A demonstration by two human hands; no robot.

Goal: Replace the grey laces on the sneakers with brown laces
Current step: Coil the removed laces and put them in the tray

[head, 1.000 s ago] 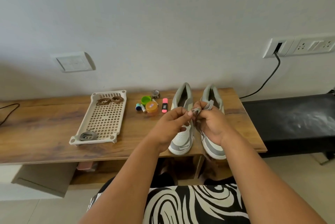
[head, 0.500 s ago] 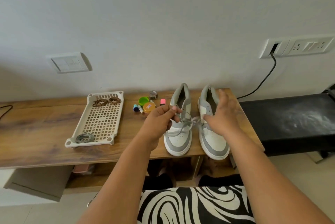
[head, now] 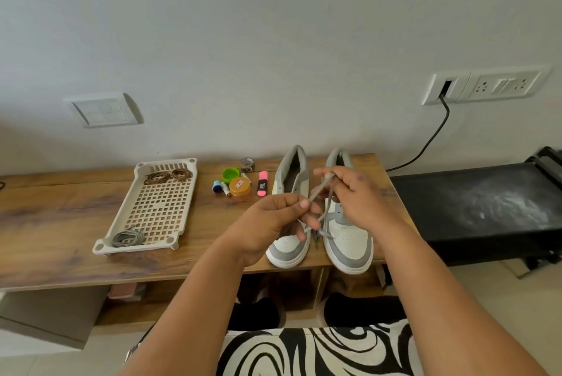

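Two sneakers stand side by side on the bench at about 3 o'clock, toes toward the viewer. Half a second ago the right hand lay flat on its shoe; now it has lifted, its grip pinching a grey lace that runs to the left hand, also clenched on it. This suggests the lace is coming free; brown laces wait in the tray at 9 o'clock

Both hands up over the sneakers at table's right end: left hand and right hand pinch one grey lace between them. Tray at nine o'clock holds brown laces.
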